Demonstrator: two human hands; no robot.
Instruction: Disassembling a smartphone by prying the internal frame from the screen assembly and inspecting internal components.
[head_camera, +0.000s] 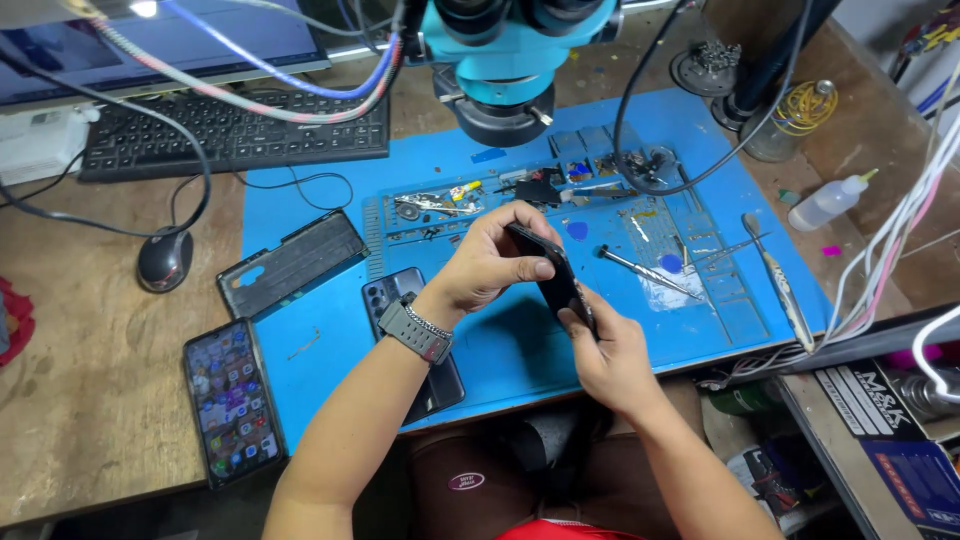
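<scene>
Flanking hands (545, 300): phones (232, 400), tweezers (780, 285).

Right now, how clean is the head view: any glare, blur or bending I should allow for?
Head view: light is even and bright; the dark phone held in the left hand and right hand is fairly sharp; the lit phone at the mat's left edge shows mild sheen; the microscope is close and soft; desk edges bow toward the corners; a lamp flares at top left.
</scene>
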